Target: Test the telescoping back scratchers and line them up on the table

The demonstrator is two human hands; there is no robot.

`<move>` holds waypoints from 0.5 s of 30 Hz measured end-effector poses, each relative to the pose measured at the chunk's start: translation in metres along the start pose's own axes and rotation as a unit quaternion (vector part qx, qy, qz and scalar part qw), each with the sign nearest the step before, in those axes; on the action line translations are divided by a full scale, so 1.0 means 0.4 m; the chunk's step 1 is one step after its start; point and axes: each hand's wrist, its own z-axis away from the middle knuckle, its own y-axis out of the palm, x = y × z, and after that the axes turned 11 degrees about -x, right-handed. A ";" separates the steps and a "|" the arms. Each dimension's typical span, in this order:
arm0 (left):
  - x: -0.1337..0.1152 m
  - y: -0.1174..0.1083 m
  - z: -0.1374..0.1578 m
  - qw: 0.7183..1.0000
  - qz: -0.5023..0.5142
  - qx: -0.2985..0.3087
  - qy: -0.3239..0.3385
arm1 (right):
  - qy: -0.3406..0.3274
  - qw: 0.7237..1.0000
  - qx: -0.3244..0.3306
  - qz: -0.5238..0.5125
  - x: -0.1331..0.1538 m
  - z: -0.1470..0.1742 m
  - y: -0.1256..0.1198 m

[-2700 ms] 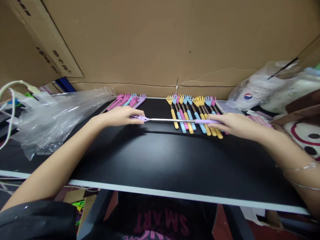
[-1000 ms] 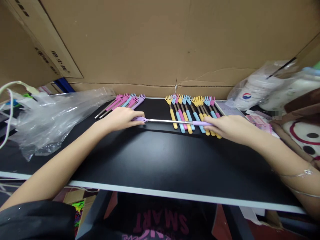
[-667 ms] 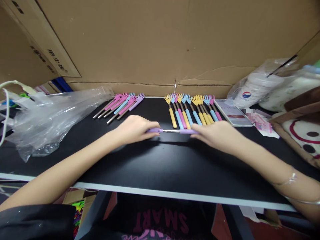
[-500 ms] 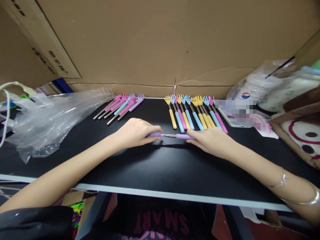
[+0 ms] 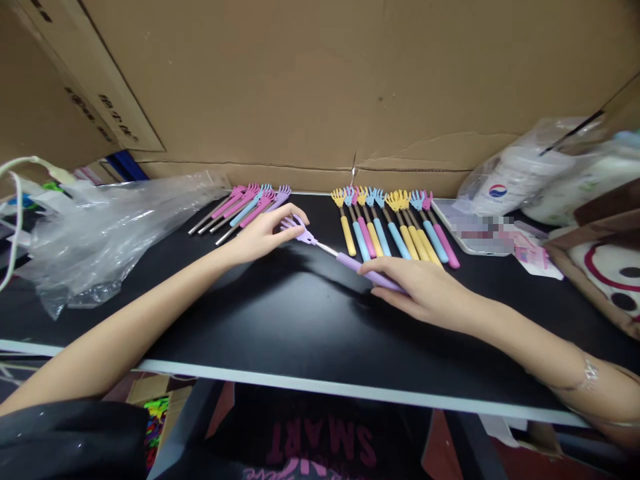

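A purple back scratcher [image 5: 326,249] slants above the black table, its claw up to the left and its handle down to the right. My right hand [image 5: 425,290] is closed round the purple handle. At the other end, the thumb and index finger of my left hand [image 5: 263,233] curl about the claw, their tips close together on it. A short length of metal rod shows between claw and handle. Behind my left hand lie several handle-less or short back scratchers [image 5: 250,203] in pink, blue and purple. Beyond my right hand is a row of yellow, blue and pink back scratchers [image 5: 390,230].
A clear plastic bag [image 5: 110,233] covers the table's left side. To the right are a phone-like flat item [image 5: 470,230], a bagged white cup [image 5: 515,180] and a brown bag with a cartoon face [image 5: 600,267]. A cardboard wall [image 5: 320,87] closes off the back.
The purple back scratcher has gone from level to slanted, claw end raised. My left hand has moved up from its neck to the claw; my right hand, still on the handle, has moved slightly lower.
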 end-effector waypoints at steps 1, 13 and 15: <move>0.008 0.004 -0.002 1.000 0.000 -0.008 -0.007 | -0.023 0.999 0.009 -0.021 0.009 0.000 0.002; 0.024 0.078 0.006 0.986 -0.161 -0.034 0.023 | -0.148 0.985 0.084 -0.038 0.079 0.003 0.004; 0.028 0.079 0.006 0.981 -0.186 -0.038 0.045 | -0.156 0.985 0.074 -0.023 0.081 0.002 0.014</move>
